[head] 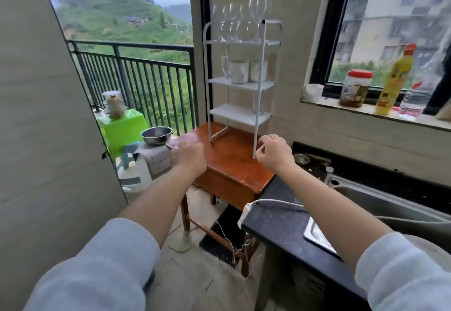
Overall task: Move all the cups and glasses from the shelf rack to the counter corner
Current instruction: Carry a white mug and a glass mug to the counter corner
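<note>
A white shelf rack (264, 83) stands on a small wooden table (229, 161). Several stemmed wine glasses (240, 21) stand on its top shelf. On the middle shelf sit a clear glass pitcher (225, 64) and two white cups (239, 71). A clear glass (259, 106) stands on the lower shelf. My left hand (188, 156) hovers over the table's left edge, fingers loosely curled, holding nothing. My right hand (274, 152) hangs beside the rack's front right leg, fingers loosely curled and empty. The black counter (275, 222) lies to the right of the table.
A steel sink (380, 203) is set in the counter. On the window sill stand a jar (355, 88), a yellow bottle (393, 83) and a water bottle (415, 100). A metal bowl (156, 136) sits left of the table near the balcony railing (136, 73). A power strip (245, 215) hangs at the counter's edge.
</note>
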